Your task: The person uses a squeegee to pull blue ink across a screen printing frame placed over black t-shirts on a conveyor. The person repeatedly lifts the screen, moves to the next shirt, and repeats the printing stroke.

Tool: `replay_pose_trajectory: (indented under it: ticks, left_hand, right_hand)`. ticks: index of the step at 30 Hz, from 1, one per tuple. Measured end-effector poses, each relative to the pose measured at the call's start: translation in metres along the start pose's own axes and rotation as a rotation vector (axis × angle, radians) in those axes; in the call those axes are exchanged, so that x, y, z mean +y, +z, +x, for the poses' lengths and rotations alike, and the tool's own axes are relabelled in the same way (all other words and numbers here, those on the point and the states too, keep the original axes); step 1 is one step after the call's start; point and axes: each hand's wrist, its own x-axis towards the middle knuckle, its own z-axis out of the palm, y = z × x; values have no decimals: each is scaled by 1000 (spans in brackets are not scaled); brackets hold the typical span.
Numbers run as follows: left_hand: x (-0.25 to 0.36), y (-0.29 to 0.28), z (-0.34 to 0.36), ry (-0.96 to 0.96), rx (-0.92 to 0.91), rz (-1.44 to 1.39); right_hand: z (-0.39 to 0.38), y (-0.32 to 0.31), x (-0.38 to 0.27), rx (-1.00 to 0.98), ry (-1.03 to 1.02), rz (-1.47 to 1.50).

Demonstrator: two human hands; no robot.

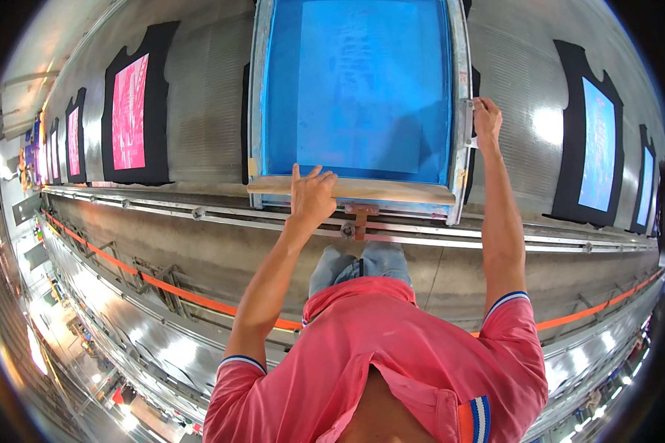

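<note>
Screen frame [258, 88] at upper centre. Left hand [314, 196] on wooden bar [395, 190], fingers loosely spread, grip cannot be confirmed. Right hand [488, 121] curled at right rail [460, 85], hold unclear. Frame likely stiff, fairly heavy; blue mesh [358, 88] probably fragile; best held by rails.

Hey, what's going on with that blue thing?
A person in a pink shirt is handling a framed blue screen. The left hand is on the wooden bar at its near edge; the right hand is at its right side. Black cloth pieces with pink panels lie left, ones with blue panels right.
</note>
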Motion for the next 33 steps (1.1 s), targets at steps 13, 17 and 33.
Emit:
replay_pose_trajectory:
  ticks: [13, 17, 33]
  left_hand:
    - [2, -13, -1, 6, -83, 20]
    - [-2, -16, -9, -16, -118, -45]
    - [-329, -107, -94, -70, 3, -82]
  right_hand:
    - [29, -3, 32, 148, -92, 133]
    - [27, -27, 27, 44, -103, 247]
    - [-177, 215, -210, 117, -299, 226]
